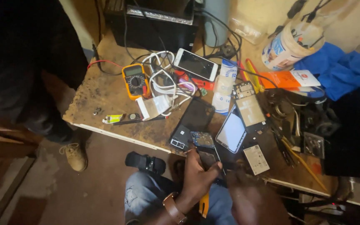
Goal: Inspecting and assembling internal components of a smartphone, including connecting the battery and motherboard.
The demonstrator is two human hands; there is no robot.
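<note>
Left hand (198,175) has its fingers clamped on the opened dark phone with bare circuit board (205,152) at the desk's (105,100) near edge, long axis toward twelve o'clock. Right hand (246,187) sits at three o'clock, blurred; grip unclear.

The right hand (246,187), at five o'clock, is blurred by motion, so its fingers and whatever it holds cannot be told. The left hand (198,173) covers the lower part of the small opened phone body with blue circuit board (203,141); a yellow-handled tool (204,204) under the wrist is mostly hidden. At nine to eleven o'clock, a standing person in dark clothes (26,62) is cut off by the top and left edges; only one tan shoe (75,156) shows clearly. At twelve o'clock the black box-shaped device (159,25) is cut by the top edge. At three o'clock the dark heap of small parts (313,125) is too dim to distinguish.
</note>
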